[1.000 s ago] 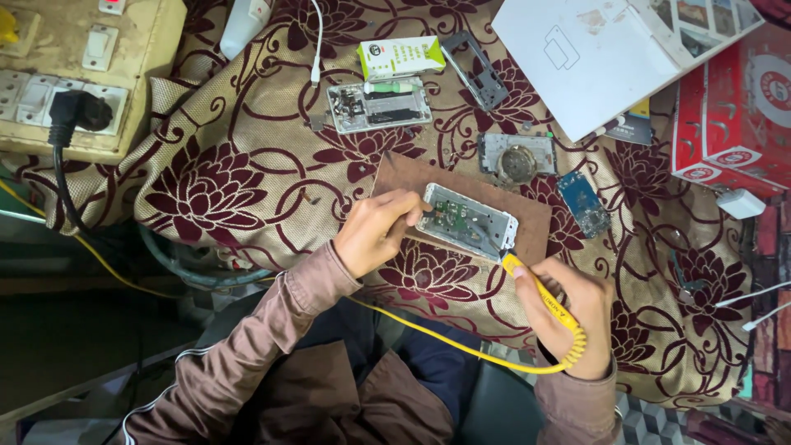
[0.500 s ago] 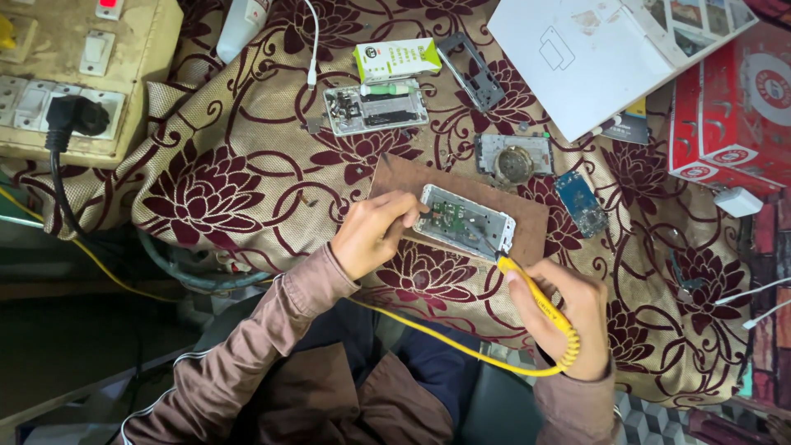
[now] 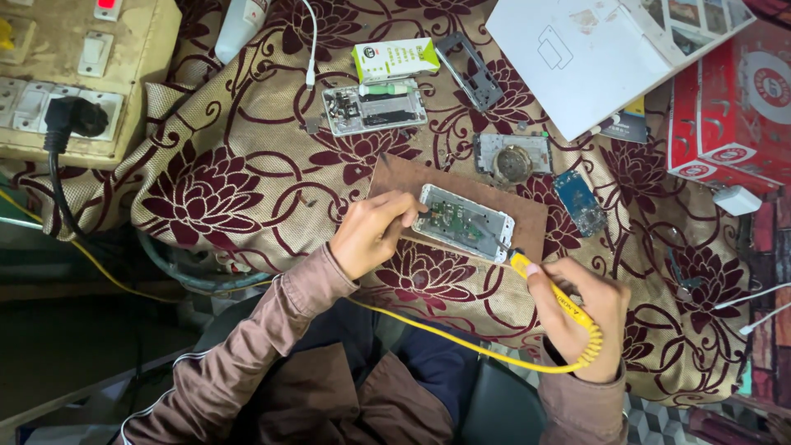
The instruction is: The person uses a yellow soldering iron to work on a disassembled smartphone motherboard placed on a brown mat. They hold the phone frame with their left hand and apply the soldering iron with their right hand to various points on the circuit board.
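R hand [image 3: 587,317]: grip closed round the yellow-handled soldering iron w/ coiled yellow cord [image 3: 550,288], tip down at the lower R corner of the opened white phone chassis w/ bare green circuit board [image 3: 464,222]. L hand [image 3: 375,233]: fingers pinched narrow on a thin dark probe or tweezer, too small to tell which, resting against the chassis' L edge.

Chassis lies on a brown rectangular hardboard work mat [image 3: 527,216], centre of the bench, slightly tilted.

Judgement on doing this step well: keep L hand pressing the chassis so it can't slide; hold the iron low on the handle for a steady tip; touch only the one joint, briefly; keep the cord off the cloth.

Bench: covered w/ a beige cloth w/ maroon flower print [image 3: 222,189]. Beyond the mat: a round-holed grey metal plate [image 3: 511,158], a small blue circuit board [image 3: 578,200], a second opened phone body [image 3: 375,107], a green-white small carton [image 3: 395,58], a large white flat box [image 3: 593,58], a red carton [image 3: 733,107] far R. Far L: a cream switchboard w/ black plug [image 3: 74,82].
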